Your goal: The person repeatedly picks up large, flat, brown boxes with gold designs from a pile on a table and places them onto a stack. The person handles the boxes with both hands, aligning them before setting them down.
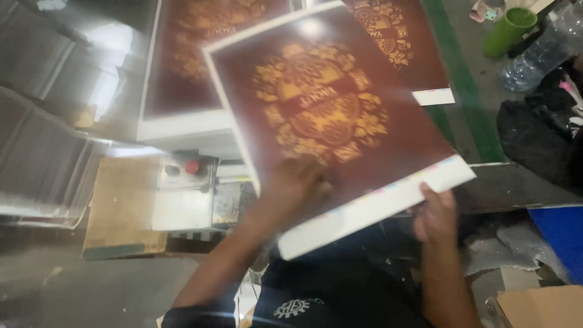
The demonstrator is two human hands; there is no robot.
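I hold a large printed sheet [340,109], dark maroon with a gold ornamental crest and a white border, tilted above the work surface. My left hand [297,182] lies flat on its printed face near the lower edge. My right hand [434,212] grips the white lower right border from underneath, thumb on top. The image is blurred by motion.
More maroon and gold sheets [200,54] lie stacked behind. A control box with a red button [192,167] and a black one sits below them. A green cup [509,30] and a clear plastic bottle [540,51] stand at right, near dark cloth [537,140]. Cardboard [121,206] lies at left.
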